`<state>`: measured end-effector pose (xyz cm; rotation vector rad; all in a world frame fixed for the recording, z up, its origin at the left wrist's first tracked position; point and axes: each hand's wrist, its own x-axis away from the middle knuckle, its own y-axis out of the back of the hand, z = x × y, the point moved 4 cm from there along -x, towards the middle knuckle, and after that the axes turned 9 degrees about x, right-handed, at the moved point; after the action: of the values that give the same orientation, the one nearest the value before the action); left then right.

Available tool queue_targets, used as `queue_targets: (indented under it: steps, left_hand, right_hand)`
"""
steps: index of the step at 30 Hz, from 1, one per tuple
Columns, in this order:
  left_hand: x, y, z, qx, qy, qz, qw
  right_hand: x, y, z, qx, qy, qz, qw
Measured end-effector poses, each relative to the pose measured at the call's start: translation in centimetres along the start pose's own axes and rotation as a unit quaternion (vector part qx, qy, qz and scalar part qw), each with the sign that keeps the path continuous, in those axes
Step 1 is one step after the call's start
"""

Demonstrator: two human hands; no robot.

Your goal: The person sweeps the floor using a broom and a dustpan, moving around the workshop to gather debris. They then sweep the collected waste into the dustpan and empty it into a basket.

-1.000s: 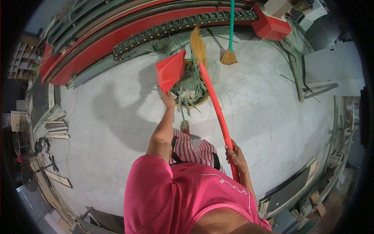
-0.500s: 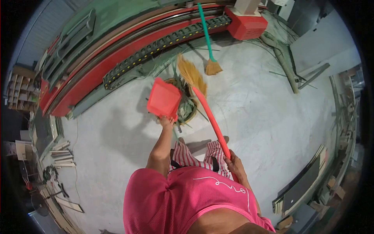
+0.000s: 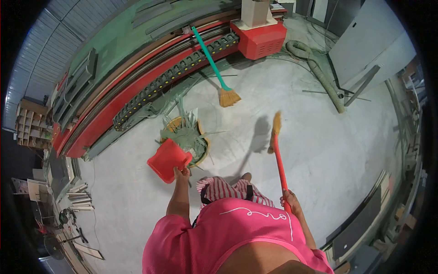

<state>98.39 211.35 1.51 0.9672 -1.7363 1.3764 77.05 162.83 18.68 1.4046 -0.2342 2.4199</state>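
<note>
My left hand [image 3: 182,174] is closed on a red dustpan [image 3: 167,160], which overlaps the near left rim of a round yellowish basket [image 3: 206,153]. Greenish-grey strips and scraps [image 3: 183,138] fill that basket and stick out over its edge. On my other side, my right hand [image 3: 290,201] grips the red handle of a broom [image 3: 280,166]. Its straw bristles point away from me, to the right of the basket, with a shadow beside them on the floor.
A second broom [image 3: 212,62] with a green handle leans against the long red and green machine [image 3: 262,40]. At the back right are a ribbed hose [image 3: 326,80] and a grey cabinet [image 3: 372,43]. Stacked boards [image 3: 360,217] lie at right; board pieces [image 3: 78,197] at left.
The red broom has swung right, away from the basket, and its bristles now appear edge-on. The dustpan has turned and come lower beside the basket, uncovering more scraps. My view has shifted.
</note>
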Motion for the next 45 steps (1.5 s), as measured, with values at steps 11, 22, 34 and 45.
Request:
queue_targets:
  steps: [11, 22, 34, 45]
  left_hand:
    - [2.9, -1.0, 4.3, 0.037, -0.089, -0.027, 0.995]
    - [-3.3, -8.4, 3.7, 0.150, -0.143, -0.067, 0.976]
    - [-7.3, -18.9, 2.5, 0.103, -0.179, 0.096, 0.974]
    - [-5.4, -21.2, 6.9, 0.189, -0.216, -0.008, 0.958]
  right_hand:
    - [-16.0, 2.7, 15.8, -0.410, -0.106, 0.327, 0.845]
    - [-30.8, 1.9, 26.8, -0.548, -0.181, 0.151, 0.803]
    - [-43.8, -1.2, 47.6, -0.660, -0.180, 0.134, 0.717]
    - [-56.6, -8.9, 72.7, -0.653, -0.240, 0.118, 0.708]
